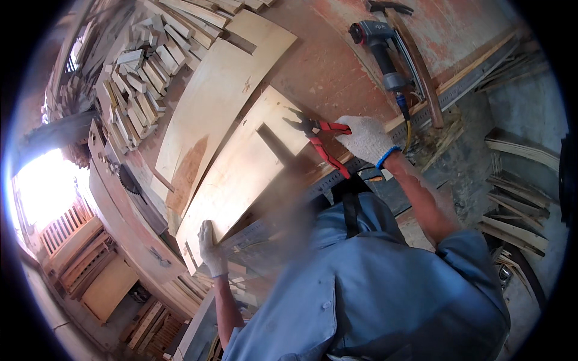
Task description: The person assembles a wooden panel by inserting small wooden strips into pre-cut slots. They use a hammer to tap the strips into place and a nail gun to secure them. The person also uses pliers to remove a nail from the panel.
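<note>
My right hand (365,142), in a white knit glove with a blue cuff, is closed on a pair of red-handled pliers (328,127). The pliers' handles are spread, and their dark jaws lie over the right end of a pale plywood panel (238,180). A narrow slot is cut into this panel near that end. At the panel's near left end, my gloved left hand (211,249) grips the edge, its fingers lying on top. Another curved plywood panel (217,84) with a notch lies just beyond. A grey blur covers part of the near edge.
Small wood blocks (138,90) are heaped at the far left. A nail gun (379,54) with a yellow hose and a wooden-handled hammer (415,60) lie at the far right. A round saw blade (127,179) shows at left. Curved wood strips (518,198) are stacked right.
</note>
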The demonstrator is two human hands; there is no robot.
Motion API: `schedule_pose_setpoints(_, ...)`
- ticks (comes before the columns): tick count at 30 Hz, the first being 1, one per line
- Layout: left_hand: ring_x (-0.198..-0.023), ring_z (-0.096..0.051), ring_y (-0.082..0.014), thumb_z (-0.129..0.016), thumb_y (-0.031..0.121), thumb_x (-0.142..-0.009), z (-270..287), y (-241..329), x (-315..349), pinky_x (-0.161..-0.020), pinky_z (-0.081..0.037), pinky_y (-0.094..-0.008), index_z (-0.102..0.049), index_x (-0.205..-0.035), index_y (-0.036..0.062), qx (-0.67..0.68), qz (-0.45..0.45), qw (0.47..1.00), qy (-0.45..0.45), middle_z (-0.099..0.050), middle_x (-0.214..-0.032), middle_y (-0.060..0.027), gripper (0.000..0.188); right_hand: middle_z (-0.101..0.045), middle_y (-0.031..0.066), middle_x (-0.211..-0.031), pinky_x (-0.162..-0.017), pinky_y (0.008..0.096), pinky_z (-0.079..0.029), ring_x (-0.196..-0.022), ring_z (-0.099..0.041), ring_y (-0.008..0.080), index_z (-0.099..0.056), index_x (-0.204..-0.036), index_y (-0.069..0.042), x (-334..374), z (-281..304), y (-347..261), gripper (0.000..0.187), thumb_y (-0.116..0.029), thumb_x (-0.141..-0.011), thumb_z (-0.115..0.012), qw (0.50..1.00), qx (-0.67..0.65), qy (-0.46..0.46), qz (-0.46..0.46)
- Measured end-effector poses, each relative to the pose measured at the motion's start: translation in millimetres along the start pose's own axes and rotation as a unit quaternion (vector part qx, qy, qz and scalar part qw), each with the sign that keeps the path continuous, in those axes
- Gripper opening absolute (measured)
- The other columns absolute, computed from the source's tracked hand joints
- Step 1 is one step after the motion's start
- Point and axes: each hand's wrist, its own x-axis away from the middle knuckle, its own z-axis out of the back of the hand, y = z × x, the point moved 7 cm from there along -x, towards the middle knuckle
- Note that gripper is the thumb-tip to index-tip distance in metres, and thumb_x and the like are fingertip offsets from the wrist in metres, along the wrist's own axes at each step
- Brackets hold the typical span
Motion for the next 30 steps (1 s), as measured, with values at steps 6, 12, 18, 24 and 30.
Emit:
schedule_pose_setpoints(6,-0.139,-0.058,-0.0346,-0.054,-0.009,-0.090,1,-5,0,-0.117,-0.045,-0.0416,-0.064,-0.143,0.0048,0.017,0.015,1.000,-0.009,-0.064,-0.145,-0.0197,0.056,-0.074,0.0194,-0.112,-0.088,0.0513,-0.055,-0.106,-0.070,0.0412,-0.069,-0.123,-0.005,4,3,-5,0.037,-0.023,-0.091,-0.075,0.990,-0.021,0.133,0.029)
schedule_pose_setpoints(12,-0.139,-0.058,-0.0340,-0.054,-0.009,-0.090,4,-4,0,-0.117,-0.045,-0.0410,-0.064,-0.143,0.0046,0.009,0.014,1.000,-0.011,-0.064,-0.145,-0.0197,0.056,-0.072,0.0197,-0.107,-0.088,0.0476,-0.053,-0.102,-0.069,0.0428,-0.066,-0.118,-0.003,8,-22,-22,0.035,-0.033,-0.102,-0.059,0.961,-0.268,0.072,-0.007)
schedule_pose_setpoints(18,-0.137,-0.059,-0.0340,-0.061,-0.006,-0.090,10,5,-2,-0.116,-0.047,-0.0411,-0.065,-0.142,0.0043,0.023,0.014,1.000,-0.004,-0.064,-0.144,-0.0193,0.053,-0.070,0.0134,-0.090,-0.073,0.0378,-0.054,-0.084,-0.071,0.0264,-0.067,-0.106,-0.003,6,-36,-29,0.038,-0.039,-0.107,-0.054,0.932,-0.359,0.032,-0.028)
schedule_pose_setpoints(24,-0.137,-0.060,-0.0346,-0.066,-0.004,-0.088,6,-9,-1,-0.115,-0.047,-0.0410,-0.065,-0.141,0.0032,-0.008,0.022,1.000,-0.014,-0.065,-0.144,-0.0188,0.053,-0.063,0.0046,-0.101,-0.079,0.0354,-0.057,-0.090,-0.064,0.0167,-0.062,-0.124,-0.006,4,-55,-27,0.033,-0.035,-0.107,-0.060,0.862,-0.485,-0.113,-0.092)
schedule_pose_setpoints(30,-0.137,-0.059,-0.0350,-0.060,-0.006,-0.091,2,-6,-1,-0.116,-0.047,-0.0412,-0.066,-0.140,0.0036,-0.002,0.021,1.000,-0.005,-0.064,-0.144,-0.0194,0.050,-0.060,0.0066,-0.112,-0.071,0.0420,-0.064,-0.089,-0.069,0.0222,-0.055,-0.132,-0.007,7,-86,-17,0.036,-0.031,-0.107,-0.061,0.709,-0.681,-0.087,-0.160)
